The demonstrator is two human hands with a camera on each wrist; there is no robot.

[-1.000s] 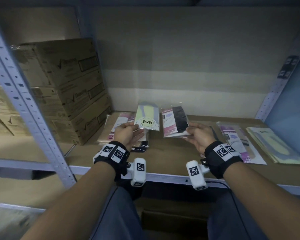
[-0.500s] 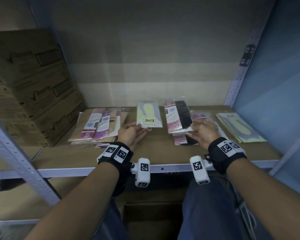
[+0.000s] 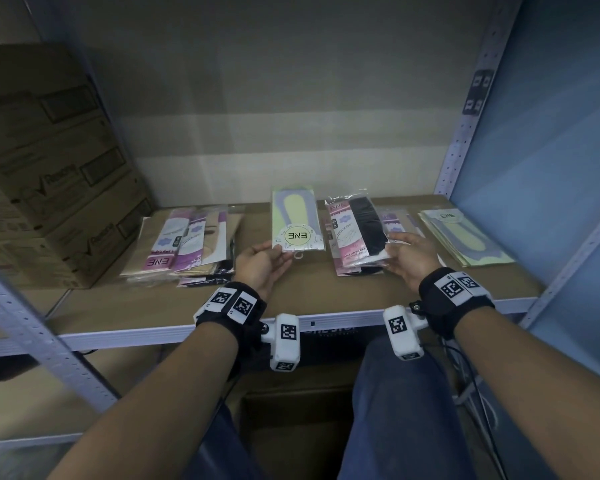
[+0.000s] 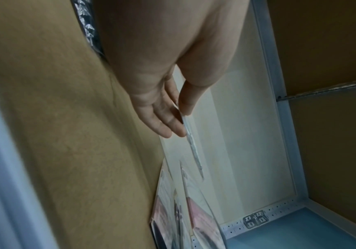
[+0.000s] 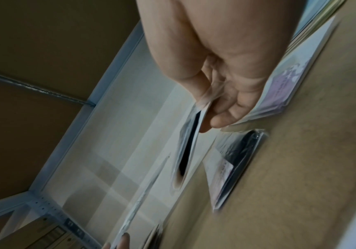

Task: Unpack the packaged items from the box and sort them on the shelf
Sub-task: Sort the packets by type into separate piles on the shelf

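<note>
My left hand [image 3: 262,263] pinches the lower corner of a yellow and grey sock packet [image 3: 296,221] marked ENE, held upright above the shelf board [image 3: 291,292]. The left wrist view shows that packet [image 4: 191,143] edge-on between thumb and fingers [image 4: 168,121]. My right hand [image 3: 411,256] pinches a pink and black sock packet [image 3: 357,230] by its lower right corner, just above a stack of like packets [image 3: 347,270]. In the right wrist view this packet [image 5: 189,148] hangs from the thumb and fingers [image 5: 226,118], over the stack [image 5: 236,161].
A pile of purple and beige packets [image 3: 184,249] lies at the left of the shelf. A purple packet [image 3: 394,218] and a yellow-grey pile [image 3: 461,240] lie at the right. Stacked cardboard cartons [image 3: 49,174] stand far left. A metal upright [image 3: 465,133] bounds the right. An open box [image 3: 291,427] sits below.
The view has swung right, so the cartons slid left and the right upright came in. Both hands, still holding their packets, now sit over the middle of the shelf; the pink-black packet is above its stack.
</note>
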